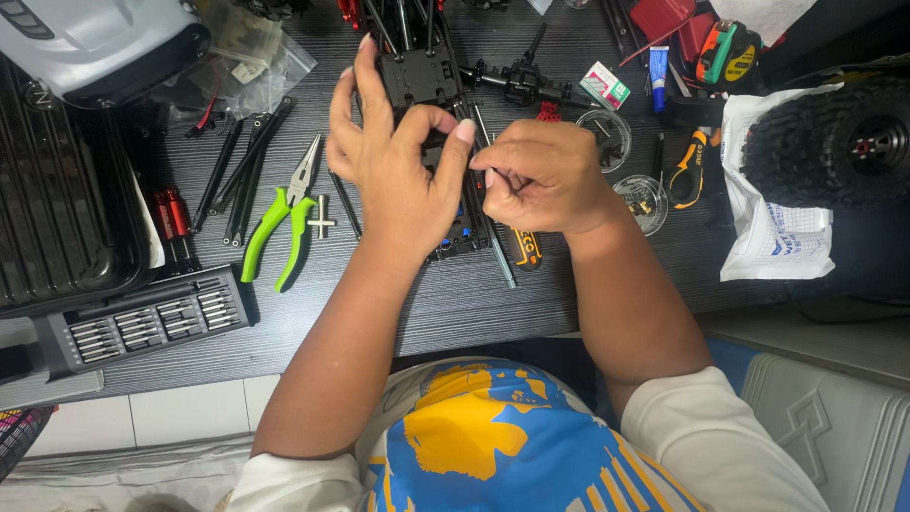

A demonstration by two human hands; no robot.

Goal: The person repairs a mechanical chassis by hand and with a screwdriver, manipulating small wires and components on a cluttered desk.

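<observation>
Dark ribbed tabletop (493, 303), cluttered with tools. Black model-car chassis (422, 76) at centre, running toward 12 o'clock. Left hand (398, 166) rests on it, fingers spread, thumb curled. Right hand (540, 175), at 3 o'clock of the left, is closed, pinching a small part too tiny to identify. Green-handled pliers (284, 218) at 9 o'clock; bit set (156, 322) at 8 o'clock; knobby tyre (834, 142) at 3 o'clock.

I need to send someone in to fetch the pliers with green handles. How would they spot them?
Start at the left hand over the dark table. Just left of it lie the pliers, jaws pointing away. Their bright green handles stand out from the black rods beside them.
</observation>
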